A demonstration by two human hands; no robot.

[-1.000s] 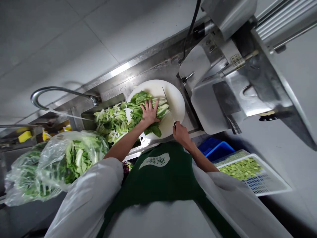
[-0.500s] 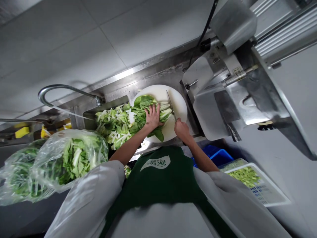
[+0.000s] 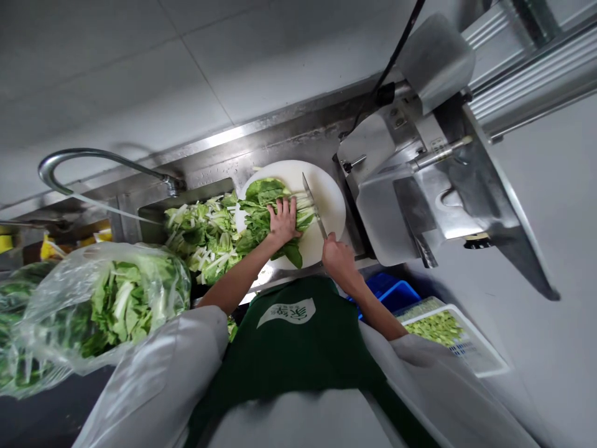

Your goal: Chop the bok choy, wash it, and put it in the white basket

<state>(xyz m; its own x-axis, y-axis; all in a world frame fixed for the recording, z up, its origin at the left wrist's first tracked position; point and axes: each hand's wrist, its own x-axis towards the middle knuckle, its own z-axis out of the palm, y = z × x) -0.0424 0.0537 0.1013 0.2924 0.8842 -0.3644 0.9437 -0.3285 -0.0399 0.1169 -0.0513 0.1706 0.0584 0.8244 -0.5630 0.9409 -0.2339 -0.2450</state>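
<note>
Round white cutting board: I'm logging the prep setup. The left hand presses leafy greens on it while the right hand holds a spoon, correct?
Not a spoon. In the head view the right hand holds a steel knife; the left hand presses the leafy greens on the round white cutting board.

Kitchen worker outfit from above

Dark green bib apron [image 3: 298, 348] with a white leaf-shaped logo patch [image 3: 286, 312], worn over a pale grey short-sleeved shirt [image 3: 158, 373]; forearms bare.

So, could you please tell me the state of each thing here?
Left hand: flat, pressing on the greens.
Right hand: closed around the knife.
Knife: blade at the stalks.
Plastic bag: full of greens.
White crate: holds chopped greens.
Tap: no water seen running.
</note>
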